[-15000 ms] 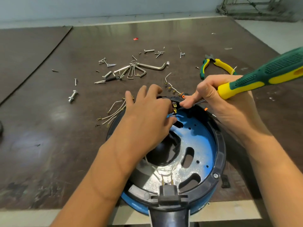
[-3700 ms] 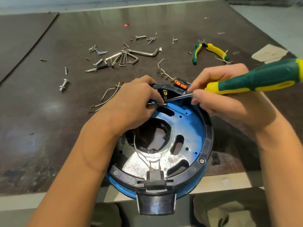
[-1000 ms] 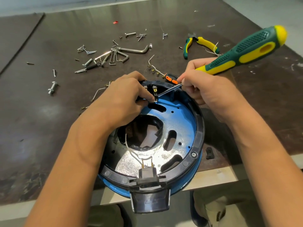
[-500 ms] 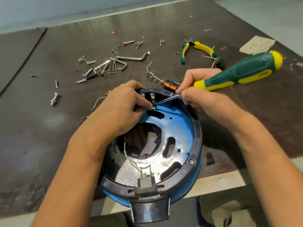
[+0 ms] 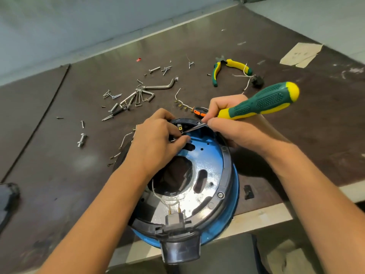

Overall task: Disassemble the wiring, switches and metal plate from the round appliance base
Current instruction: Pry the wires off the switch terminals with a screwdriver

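Base [image 5: 227, 175] lies open side up under both forearms, its near side overhanging the table [image 5: 59, 175] edge. The plate [image 5: 205, 161] sits inside the black ring, blue toward the hands and shiny nearer the body. Left hand [image 5: 156, 143] reaches over the base's far left rim, fingers curled, thumb and fingertips pinching a small silver connector [image 5: 173, 139]; what it joins to is hidden under the fingers. Right hand [image 5: 233, 127] is just right of the left, at the far rim, fist wrapped round the screwdriver [image 5: 260, 101] where handle meets shaft. The green-and-yellow handle sticks out up and to the right past the knuckles. The shaft runs leftward, tip at a brass terminal [image 5: 180, 126] in the rim, just above the left fingertips. The hands are close but apart, with only the tool between them. Below the left wrist thin wires [image 5: 158, 194] loop across the plate to a grey socket [image 5: 175, 218] with two brass pins. Just beyond the right knuckles lies a small orange-and-black driver [image 5: 200, 112]; farther beyond, pliers [image 5: 231, 65] and a black switch [image 5: 257, 81] trailing white leads. Beyond the left hand there are hex keys [image 5: 142, 93] and loose screws [image 5: 158, 69]; well to its left, a bolt [image 5: 82, 139]. By the right forearm a small black clip [image 5: 247, 191] lies on the table.
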{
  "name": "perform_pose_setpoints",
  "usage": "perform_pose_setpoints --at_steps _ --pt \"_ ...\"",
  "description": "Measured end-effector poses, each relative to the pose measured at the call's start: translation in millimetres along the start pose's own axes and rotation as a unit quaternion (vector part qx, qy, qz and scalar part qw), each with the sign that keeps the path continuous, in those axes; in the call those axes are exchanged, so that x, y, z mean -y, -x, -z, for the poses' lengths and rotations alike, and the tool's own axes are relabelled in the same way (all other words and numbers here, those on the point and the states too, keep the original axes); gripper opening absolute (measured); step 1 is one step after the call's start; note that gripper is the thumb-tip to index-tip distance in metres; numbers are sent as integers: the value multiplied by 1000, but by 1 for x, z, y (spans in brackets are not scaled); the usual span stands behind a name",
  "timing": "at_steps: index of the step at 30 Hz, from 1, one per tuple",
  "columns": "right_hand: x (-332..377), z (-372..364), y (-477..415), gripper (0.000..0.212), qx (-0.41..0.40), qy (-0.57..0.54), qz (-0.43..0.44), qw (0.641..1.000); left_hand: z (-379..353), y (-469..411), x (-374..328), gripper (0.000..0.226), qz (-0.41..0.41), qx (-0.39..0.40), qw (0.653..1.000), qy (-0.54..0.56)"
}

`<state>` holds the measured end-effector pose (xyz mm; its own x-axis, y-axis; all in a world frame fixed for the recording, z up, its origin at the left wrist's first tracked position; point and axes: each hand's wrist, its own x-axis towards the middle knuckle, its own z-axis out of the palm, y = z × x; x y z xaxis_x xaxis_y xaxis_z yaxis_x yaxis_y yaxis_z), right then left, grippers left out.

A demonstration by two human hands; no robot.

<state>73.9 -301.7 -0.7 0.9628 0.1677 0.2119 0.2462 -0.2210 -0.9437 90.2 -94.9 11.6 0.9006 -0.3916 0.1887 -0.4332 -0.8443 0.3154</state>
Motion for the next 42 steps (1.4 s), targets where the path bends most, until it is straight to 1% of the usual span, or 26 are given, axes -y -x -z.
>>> perform_pose_setpoints --at_steps 2,4,8,10,16,18,22,26,31,36,42 --pt "0 -2 -1 16 -15 -33 -25 999 -2 1 -1 11 5 -10 1000 1" --pt "2 -4 -3 15 -21 -41 -44 998 -3 0 -2 10 9 -17 1000 0" --pt "6 -8 -10 33 -42 -38 -74 996 -5 -1 -2 8 23 -22 999 23" --pt "10 -10 -13 36 -50 -41 -80 995 -6 -1 -1 8 31 -22 999 35" --pt "15 -11 -20 35 -37 -52 -92 994 -6 -3 -1 19 39 -28 997 62" --pt "14 -11 -21 34 -37 -53 -93 994 -6 -3 0 14 41 -26 997 62" --pt "15 -14 -23 23 -49 -45 -95 993 -6 -2 2 9 40 -22 997 60" --pt "19 -19 -25 34 -66 -76 -93 991 -6 -2 3 2 55 -23 996 71" --pt "25 -21 -26 30 -85 -85 -101 988 -6 -3 4 5 58 -21 996 59" --pt "30 -24 -27 37 -102 -93 -115 984 -7 -4 5 5 63 -20 996 58" --pt "32 -25 -30 26 -105 -65 -157 980 -6 -3 4 3 68 -16 995 65"
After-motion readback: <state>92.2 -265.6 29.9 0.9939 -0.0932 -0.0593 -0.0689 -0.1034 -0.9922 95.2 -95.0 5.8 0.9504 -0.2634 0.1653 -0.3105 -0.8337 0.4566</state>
